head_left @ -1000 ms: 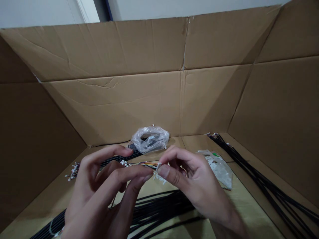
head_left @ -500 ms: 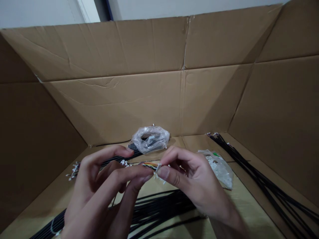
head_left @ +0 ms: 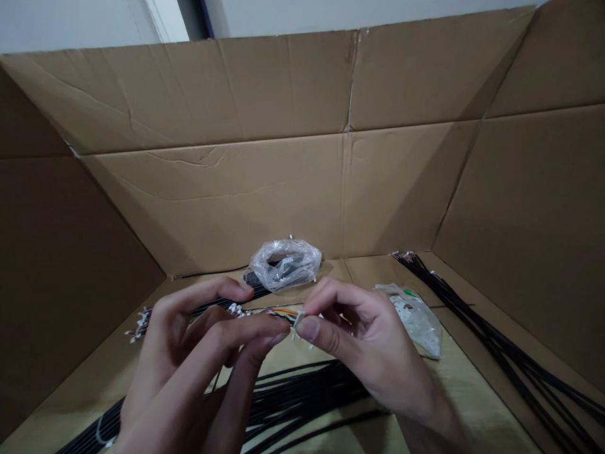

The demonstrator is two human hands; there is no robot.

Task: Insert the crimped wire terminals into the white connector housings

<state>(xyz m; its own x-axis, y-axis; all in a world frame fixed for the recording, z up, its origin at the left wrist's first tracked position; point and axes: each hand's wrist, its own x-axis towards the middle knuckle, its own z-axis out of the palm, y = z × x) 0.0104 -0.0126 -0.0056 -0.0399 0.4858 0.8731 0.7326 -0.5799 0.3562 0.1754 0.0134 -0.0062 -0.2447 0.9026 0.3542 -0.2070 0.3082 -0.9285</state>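
Between thumb and forefinger, my right hand (head_left: 363,334) pinches a small white connector (head_left: 299,318). Coloured wires (head_left: 278,311), among them yellow, orange and red, run into the connector from the left. My left hand (head_left: 203,359) has its thumb and a finger pressed together on the wires just beside the connector, while its forefinger stays raised. Exactly how the wires sit in the connector is too small to make out. Below both hands lies a bundle of black cables (head_left: 302,397).
A clear plastic bag (head_left: 286,265) with dark contents lies by the back cardboard wall (head_left: 265,208). At the right are a bag of small white parts (head_left: 418,321) and long black cables (head_left: 472,328). White-tipped cable ends (head_left: 140,325) lie at the left.
Both hands hold almost the same pose. The connector and wires have barely shifted.
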